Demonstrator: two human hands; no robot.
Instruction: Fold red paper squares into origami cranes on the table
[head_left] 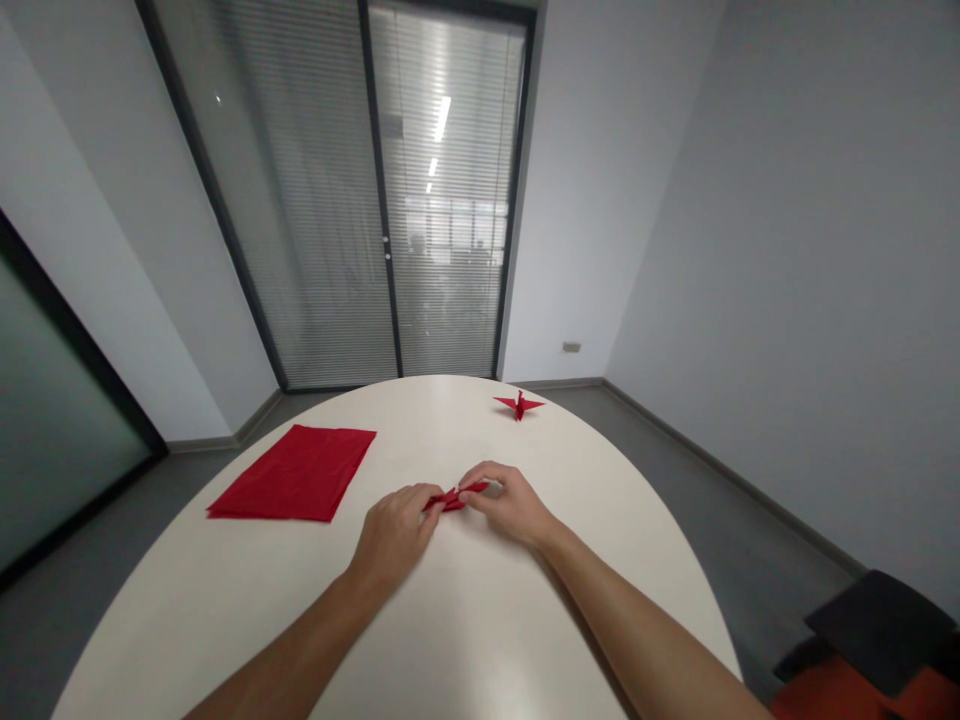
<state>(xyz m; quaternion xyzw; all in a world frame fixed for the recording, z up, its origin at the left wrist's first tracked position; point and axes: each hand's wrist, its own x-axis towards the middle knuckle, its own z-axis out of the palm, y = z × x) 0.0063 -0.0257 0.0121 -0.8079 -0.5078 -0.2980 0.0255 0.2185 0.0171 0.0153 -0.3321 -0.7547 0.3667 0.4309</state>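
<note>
A small folded piece of red paper [454, 497] lies low over the middle of the white round table [480, 620]. My left hand [394, 533] pinches its left end with closed fingers. My right hand [508, 502] pinches its right end, fingers curled over it. Most of the fold is hidden between my fingertips. A finished red paper crane [518, 404] stands on the table beyond my right hand, apart from both hands.
A flat stack of red paper sheets [297, 472] lies on the table to the left of my hands. A black and orange chair [874, 640] sits at the lower right. Glass doors with blinds [390, 200] stand past the table's far edge.
</note>
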